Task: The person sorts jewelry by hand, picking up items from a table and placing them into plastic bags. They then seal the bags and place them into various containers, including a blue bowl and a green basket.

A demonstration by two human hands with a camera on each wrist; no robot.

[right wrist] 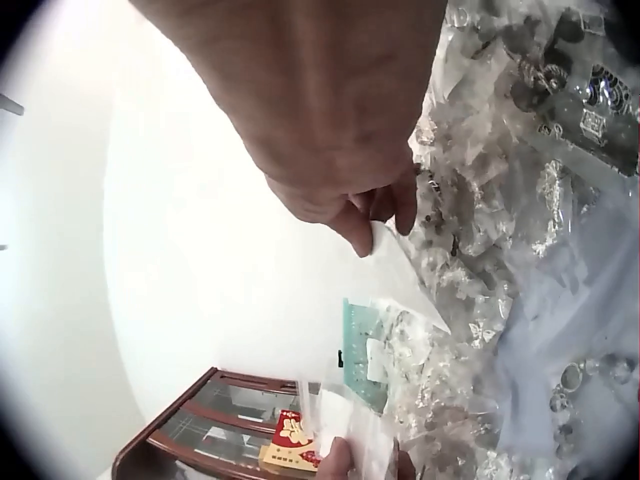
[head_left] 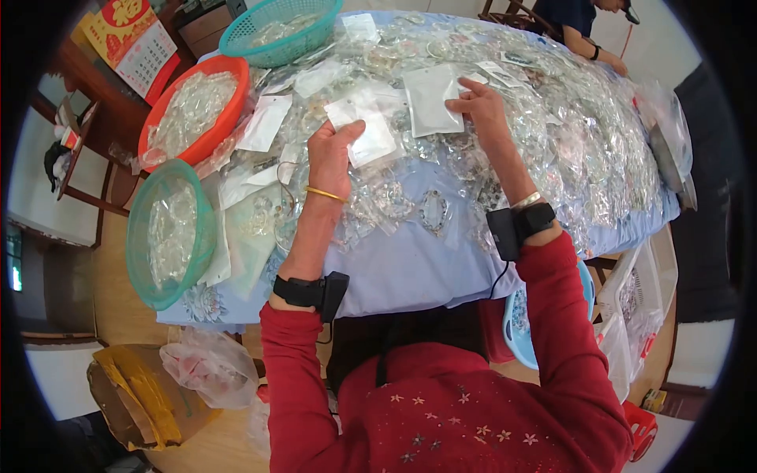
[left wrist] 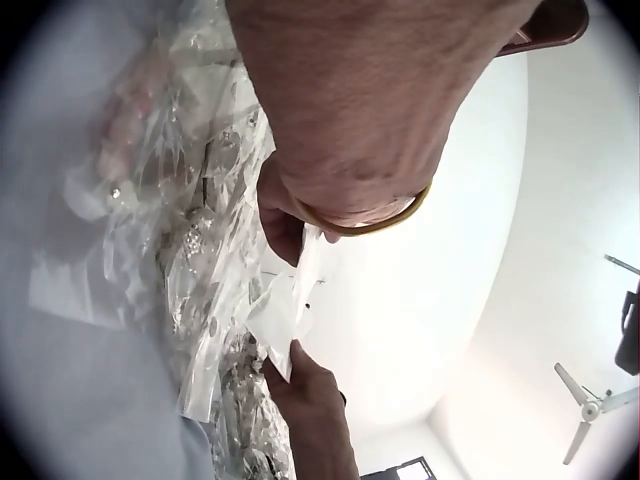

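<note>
My left hand [head_left: 328,158], with a gold bangle at the wrist, pinches a white packet [head_left: 374,142] with the thumb on top. Just right of it, my right hand [head_left: 487,118] grips the edge of a second flat packet [head_left: 433,101], whitish grey with a clear border. Both packets are held up over a broad heap of clear plastic bags [head_left: 552,150], some with beaded bracelets showing inside. From the right wrist view, the right thumb and fingers pinch a corner of the white packet [right wrist: 402,275]. What the packets contain is hidden.
At the left stand a green basket [head_left: 206,236], a red basin [head_left: 243,87] and a teal basket [head_left: 276,55], all with bagged items. Blue cloth [head_left: 410,268] covers the table. Another person [head_left: 579,35] is at the far right. A cardboard box [head_left: 150,394] lies on the floor.
</note>
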